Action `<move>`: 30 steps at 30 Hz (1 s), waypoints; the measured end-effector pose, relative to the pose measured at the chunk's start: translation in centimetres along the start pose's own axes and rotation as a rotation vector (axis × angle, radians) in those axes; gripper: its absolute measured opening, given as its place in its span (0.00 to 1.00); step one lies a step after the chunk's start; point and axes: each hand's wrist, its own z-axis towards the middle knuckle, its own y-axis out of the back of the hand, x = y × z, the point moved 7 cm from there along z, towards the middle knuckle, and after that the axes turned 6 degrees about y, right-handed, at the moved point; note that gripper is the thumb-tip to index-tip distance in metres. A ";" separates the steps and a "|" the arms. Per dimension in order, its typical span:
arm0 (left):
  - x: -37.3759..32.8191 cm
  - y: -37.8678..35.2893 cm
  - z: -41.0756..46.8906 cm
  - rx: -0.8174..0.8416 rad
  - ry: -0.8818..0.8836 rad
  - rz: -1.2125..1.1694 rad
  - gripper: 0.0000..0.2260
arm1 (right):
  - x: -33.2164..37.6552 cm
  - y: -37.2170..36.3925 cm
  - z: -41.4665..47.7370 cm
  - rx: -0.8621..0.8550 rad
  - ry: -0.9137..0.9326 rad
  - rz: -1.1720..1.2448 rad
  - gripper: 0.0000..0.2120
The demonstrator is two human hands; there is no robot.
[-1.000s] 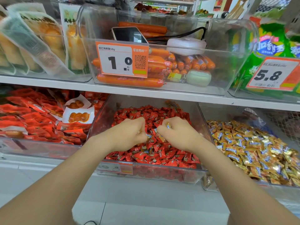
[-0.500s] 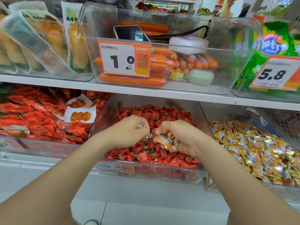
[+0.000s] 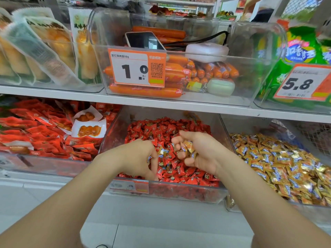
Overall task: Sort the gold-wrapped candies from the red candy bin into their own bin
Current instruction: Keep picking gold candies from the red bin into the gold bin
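Your right hand (image 3: pixel 200 154) cups several gold candies (image 3: pixel 188 146) in curled fingers over the red bin's (image 3: pixel 114 135) middle. Your left hand (image 3: pixel 136 156) digs into red candies (image 3: pixel 161 129) near the front edge; I cannot tell whether it grasps anything. The gold bin (image 3: pixel 250 125) stands just to the right.

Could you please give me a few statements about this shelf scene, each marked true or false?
1. The right hand holds several small gold-wrapped candies. True.
2. The left hand is up at the top shelf. False: it reaches down among the candies in the clear plastic bin of red-wrapped candies.
3. The clear plastic bin of gold candies stands left of the red bin. False: it stands on its right.
4. A stray gold candy lies among the red ones between the hands. True.
5. The orange-and-white price tag on the clear bin of orange sausages reads 5.8. False: it reads 1.0.
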 end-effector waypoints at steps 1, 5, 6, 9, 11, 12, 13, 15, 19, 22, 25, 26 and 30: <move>0.0 0.1 0.0 -0.008 -0.002 0.021 0.05 | 0.1 0.3 0.2 -0.004 0.048 -0.102 0.13; 0.5 -0.1 0.3 -0.006 0.036 0.116 0.15 | 0.5 0.2 0.2 0.075 0.157 -0.461 0.13; 0.5 -0.1 0.4 0.004 0.042 0.139 0.16 | 0.5 0.1 0.1 0.080 0.175 -0.521 0.13; 0.3 -0.2 0.8 0.031 0.020 0.160 0.15 | 1.3 -0.1 0.1 0.054 0.317 -0.732 0.11; 0.4 -0.4 1.1 0.041 0.004 0.154 0.11 | 1.8 -0.7 0.1 0.087 0.447 -0.964 0.09; 0.6 -0.4 1.2 0.035 0.011 0.132 0.09 | 1.7 -1.0 0.2 0.110 0.478 -1.074 0.08; 0.7 -0.4 1.2 0.021 0.021 0.104 0.06 | 1.4 -1.1 0.3 0.126 0.476 -1.166 0.09; 1.1 -0.2 1.3 -0.010 0.047 0.078 0.09 | 0.7 -1.1 0.9 0.152 0.453 -1.299 0.09; 1.4 1.3 1.2 -0.178 0.073 -0.015 0.17 | 0.8 -1.7 1.2 0.119 0.472 -1.526 0.12; 1.5 2.2 0.7 -0.276 0.062 -0.073 0.18 | 0.7 -2.0 1.3 0.149 0.419 -1.619 0.15; 1.3 1.6 0.7 -0.244 0.015 -0.057 0.10 | -0.1 -2.2 1.9 0.223 0.333 -1.670 0.16; 1.1 1.4 0.9 -0.228 -0.007 -0.067 0.06 | -0.1 -2.2 2.0 0.214 0.321 -1.686 0.15; 0.3 0.6 1.9 -0.190 -0.056 0.005 0.07 | 0.7 -1.8 2.1 0.088 0.365 -1.639 0.13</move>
